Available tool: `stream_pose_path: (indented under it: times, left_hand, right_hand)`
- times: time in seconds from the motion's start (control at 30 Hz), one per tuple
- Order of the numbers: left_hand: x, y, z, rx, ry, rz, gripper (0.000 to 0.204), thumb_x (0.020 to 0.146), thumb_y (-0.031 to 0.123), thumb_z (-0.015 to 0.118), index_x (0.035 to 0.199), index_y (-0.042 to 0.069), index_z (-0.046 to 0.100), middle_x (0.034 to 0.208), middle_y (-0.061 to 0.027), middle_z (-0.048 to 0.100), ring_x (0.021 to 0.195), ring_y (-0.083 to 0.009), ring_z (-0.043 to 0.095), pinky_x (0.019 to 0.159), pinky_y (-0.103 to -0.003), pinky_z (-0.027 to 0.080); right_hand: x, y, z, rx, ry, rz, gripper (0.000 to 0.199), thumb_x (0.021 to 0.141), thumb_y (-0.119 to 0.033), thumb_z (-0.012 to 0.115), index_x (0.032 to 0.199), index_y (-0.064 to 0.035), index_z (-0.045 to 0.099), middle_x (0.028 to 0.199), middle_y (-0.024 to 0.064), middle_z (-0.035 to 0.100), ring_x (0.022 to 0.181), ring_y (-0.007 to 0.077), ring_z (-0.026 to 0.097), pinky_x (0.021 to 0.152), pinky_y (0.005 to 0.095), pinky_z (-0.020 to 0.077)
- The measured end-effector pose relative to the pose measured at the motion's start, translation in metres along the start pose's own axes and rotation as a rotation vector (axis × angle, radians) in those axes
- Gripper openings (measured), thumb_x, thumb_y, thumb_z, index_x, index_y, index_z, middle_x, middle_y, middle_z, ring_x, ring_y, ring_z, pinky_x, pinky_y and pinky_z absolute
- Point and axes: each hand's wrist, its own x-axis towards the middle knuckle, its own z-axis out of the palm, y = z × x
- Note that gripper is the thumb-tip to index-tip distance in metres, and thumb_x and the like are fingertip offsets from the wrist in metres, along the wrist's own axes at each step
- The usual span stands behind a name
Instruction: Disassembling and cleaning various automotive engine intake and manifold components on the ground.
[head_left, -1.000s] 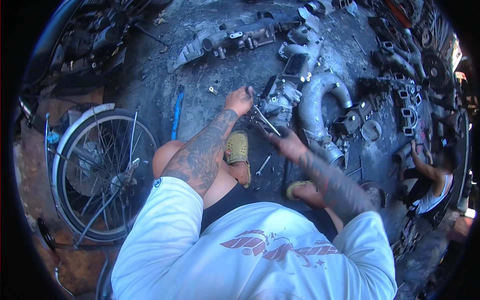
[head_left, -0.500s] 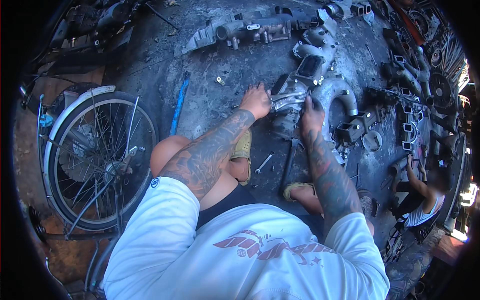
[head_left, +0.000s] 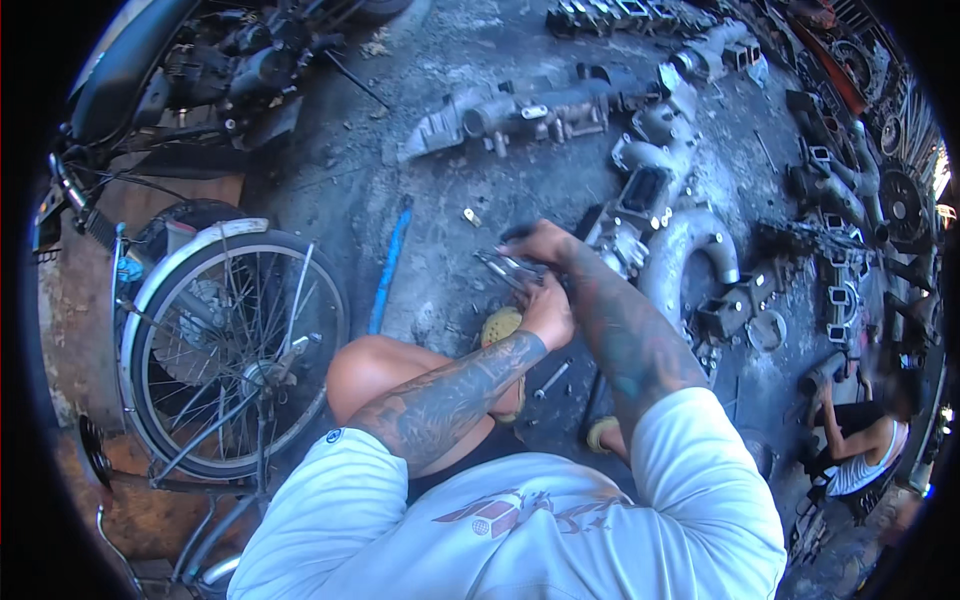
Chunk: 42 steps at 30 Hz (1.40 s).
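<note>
My left hand (head_left: 549, 313) is closed around a shiny metal hand tool (head_left: 508, 268) with two long bars side by side; its exact kind is hard to make out. Reaching across from the right, my right hand (head_left: 543, 243) is at the far side of that tool. Its fingers look dark, blurred and curled, and what they grip is hidden. Just right of my hands lies a grey metal engine casting (head_left: 632, 205) with a rectangular opening, and beside it a curved metal pipe (head_left: 690, 235).
A blue strip (head_left: 389, 270) lies on the ground left of my hands, near a bicycle wheel (head_left: 240, 350). A wrench (head_left: 551, 380) rests between my feet. A long manifold (head_left: 530, 112) lies farther off. Another person (head_left: 860, 435) sits at the right among metal parts.
Both hands have left the casting, moving nearer and leftward with the metal tool. My right arm now crosses over to the left hand. The whole view has shifted too.
</note>
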Motion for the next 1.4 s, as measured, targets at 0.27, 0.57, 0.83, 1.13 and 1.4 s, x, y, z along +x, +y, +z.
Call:
stream_pose_path:
  times: [0.27, 0.57, 0.83, 1.13, 1.4]
  left_hand:
    - [0.004, 0.004, -0.068, 0.566, -0.225, 0.700, 0.099, 0.076, 0.031, 0.069, 0.144, 0.007, 0.002, 0.128, -0.0224, 0.047, 0.123, -0.0345, 0.042, 0.107, -0.056, 0.020]
    - [0.027, -0.002, -0.063, 0.399, -0.303, 0.827, 0.072, 0.073, 0.012, 0.072, 0.136, 0.013, 0.038, 0.094, -0.0149, 0.066, 0.086, -0.0298, 0.064, 0.075, -0.038, 0.049]
    - [0.090, -0.076, -0.053, -0.236, 0.058, 0.361, 0.067, 0.070, 0.031, 0.077, 0.123, -0.001, 0.051, 0.101, -0.0179, 0.065, 0.093, -0.0254, 0.063, 0.081, -0.032, 0.048]
    - [0.074, -0.060, -0.049, -0.112, 0.035, 0.145, 0.065, 0.072, 0.035, 0.076, 0.119, -0.004, 0.054, 0.110, -0.0175, 0.062, 0.101, -0.0255, 0.060, 0.086, -0.031, 0.045]
    - [0.051, -0.053, -0.062, 0.088, -0.005, 0.113, 0.068, 0.083, 0.057, 0.050, 0.103, -0.007, 0.061, 0.106, -0.0219, 0.061, 0.105, -0.0328, 0.056, 0.090, -0.035, 0.044]
  right_hand:
    - [-0.137, 0.091, -0.049, 0.811, 0.713, -0.042, 0.030, 0.087, -0.021, 0.060, 0.109, -0.0007, 0.059, 0.085, 0.0032, 0.062, 0.068, 0.0095, 0.055, 0.056, 0.0239, 0.0430]
    - [-0.250, 0.196, 0.071, 0.884, 0.927, 0.352, 0.027, 0.088, -0.024, 0.059, 0.105, -0.0030, 0.062, 0.078, 0.0011, 0.061, 0.065, 0.0120, 0.053, 0.057, 0.0265, 0.0421]
    - [-0.272, 0.183, 0.073, 1.022, 0.905, 0.405, 0.026, 0.087, -0.025, 0.060, 0.104, -0.0061, 0.062, 0.081, 0.0022, 0.062, 0.067, 0.0120, 0.053, 0.060, 0.0276, 0.0421]
    - [-0.256, 0.137, 0.095, 1.058, 0.523, 0.218, 0.037, 0.087, -0.028, 0.061, 0.115, -0.0057, 0.055, 0.091, 0.0024, 0.061, 0.072, 0.0115, 0.054, 0.062, 0.0265, 0.0423]
    - [-0.151, 0.042, 0.146, 0.959, 0.138, 0.183, 0.041, 0.087, -0.025, 0.061, 0.120, -0.0020, 0.050, 0.104, 0.0082, 0.060, 0.091, 0.0155, 0.058, 0.079, 0.0295, 0.0457]
